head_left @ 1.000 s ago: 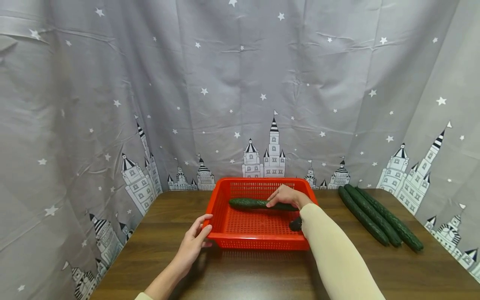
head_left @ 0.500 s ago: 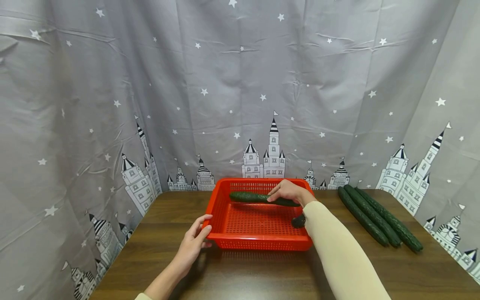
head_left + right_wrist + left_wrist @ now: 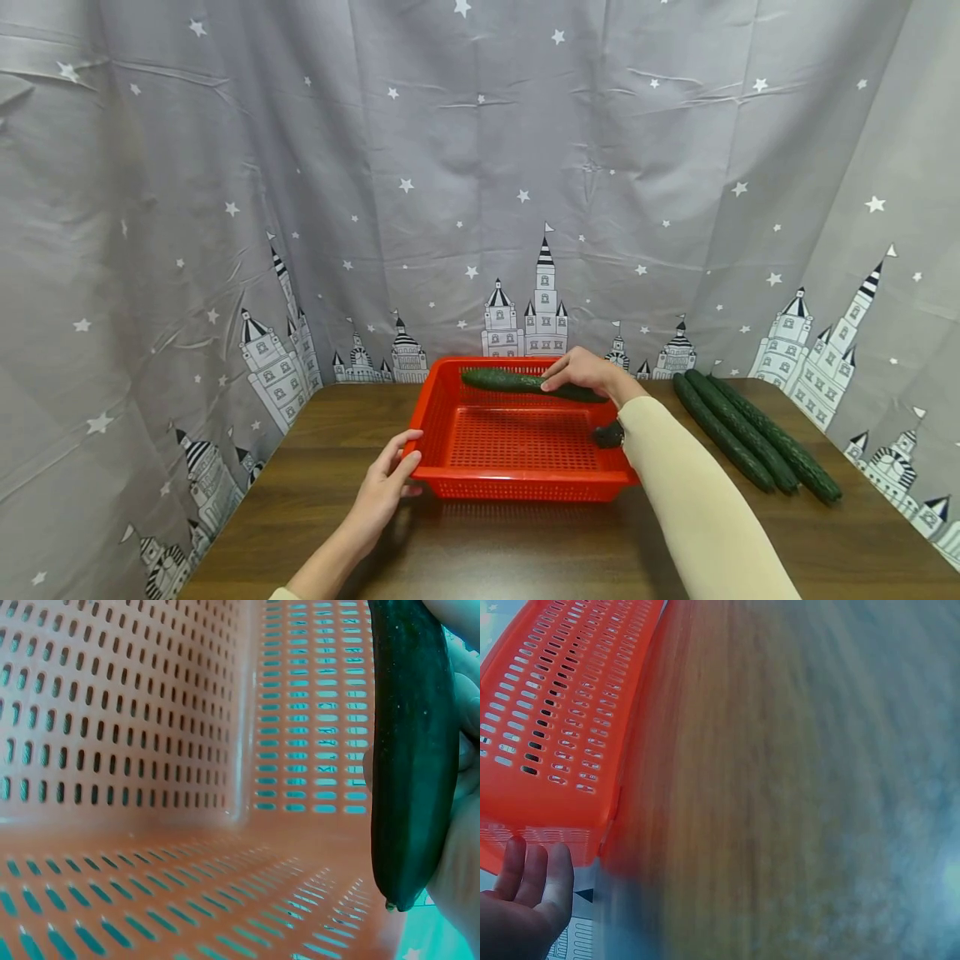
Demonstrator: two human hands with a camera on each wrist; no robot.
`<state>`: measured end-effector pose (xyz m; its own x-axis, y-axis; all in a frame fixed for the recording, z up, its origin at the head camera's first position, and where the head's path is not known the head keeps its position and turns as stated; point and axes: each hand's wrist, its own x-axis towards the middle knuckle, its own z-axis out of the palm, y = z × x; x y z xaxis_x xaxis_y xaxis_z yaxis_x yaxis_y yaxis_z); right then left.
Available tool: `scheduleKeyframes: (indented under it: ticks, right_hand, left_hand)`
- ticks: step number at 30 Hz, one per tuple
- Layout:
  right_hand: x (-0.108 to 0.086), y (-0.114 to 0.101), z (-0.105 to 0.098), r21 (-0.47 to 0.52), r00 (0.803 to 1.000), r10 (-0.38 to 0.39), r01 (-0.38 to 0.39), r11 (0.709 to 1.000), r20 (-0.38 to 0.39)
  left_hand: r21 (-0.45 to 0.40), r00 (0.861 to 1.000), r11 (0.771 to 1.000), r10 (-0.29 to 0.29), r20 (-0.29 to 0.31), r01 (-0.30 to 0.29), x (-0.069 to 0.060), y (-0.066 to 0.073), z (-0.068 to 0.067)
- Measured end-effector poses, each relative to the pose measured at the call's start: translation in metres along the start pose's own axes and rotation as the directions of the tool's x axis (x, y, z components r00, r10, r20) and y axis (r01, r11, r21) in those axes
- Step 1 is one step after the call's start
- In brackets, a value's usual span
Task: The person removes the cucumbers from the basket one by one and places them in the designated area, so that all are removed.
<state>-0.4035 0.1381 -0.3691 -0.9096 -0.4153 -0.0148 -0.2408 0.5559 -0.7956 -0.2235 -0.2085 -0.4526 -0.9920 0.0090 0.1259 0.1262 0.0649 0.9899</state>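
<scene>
In the head view, a red plastic basket [image 3: 525, 477] with slotted walls stands on the table. My left hand [image 3: 382, 483] grips its left rim near the front corner; the left wrist view has several fingertips [image 3: 559, 862] against the outside wall. Fingers of my right hand [image 3: 583, 372] pinch a long green cucumber [image 3: 495, 381] from above, near its middle. It is raised over the basket's floor, close to the back wall, tilted slightly down to the right. In the right wrist view the cucumber [image 3: 412, 765] fills the right side, partly covering the fingers behind it.
Several cucumbers [image 3: 750, 429] lie side by side on the wooden table [image 3: 510, 550], right of the basket. A small black object [image 3: 607, 434] sits beneath my right wrist. Behind the table hangs a grey curtain [image 3: 435, 133] printed with stars and castles.
My right hand has lifted the cucumber from the basket floor, upward and slightly right. The basket's right end has shifted slightly right. My left hand stays at the rim.
</scene>
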Motion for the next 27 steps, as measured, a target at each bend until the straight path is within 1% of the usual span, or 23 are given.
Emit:
scheduleKeyframes:
  ticks: [4, 8, 13, 20, 27]
  right_hand:
    - [-0.002, -0.001, -0.007, -0.014, 1.000, -0.012, 0.012, 1.000, -0.006]
    - [-0.006, -0.003, -0.015, -0.007, 1.000, -0.018, 0.018, 1.000, -0.017]
    - [-0.011, -0.005, -0.025, 0.028, 1.000, -0.017, 0.018, 0.999, -0.022]
    - [-0.019, -0.003, -0.037, 0.077, 1.000, 0.010, -0.009, 0.997, -0.022]
    - [-0.026, -0.002, -0.050, 0.052, 0.998, -0.008, 0.012, 0.999, -0.069]
  left_hand:
    - [0.001, 1.000, 1.000, -0.007, -0.001, 0.007, 0.000, 0.000, 0.001]
    - [-0.001, 1.000, 1.000, -0.004, 0.000, 0.004, 0.000, 0.001, 0.001]
    - [0.001, 1.000, 1.000, 0.001, -0.003, -0.001, 0.000, 0.001, 0.001]
    - [0.015, 1.000, 1.000, 0.010, 0.004, -0.010, -0.001, 0.000, 0.000]
    - [0.006, 1.000, 1.000, 0.009, 0.004, -0.009, -0.001, 0.000, 0.000]
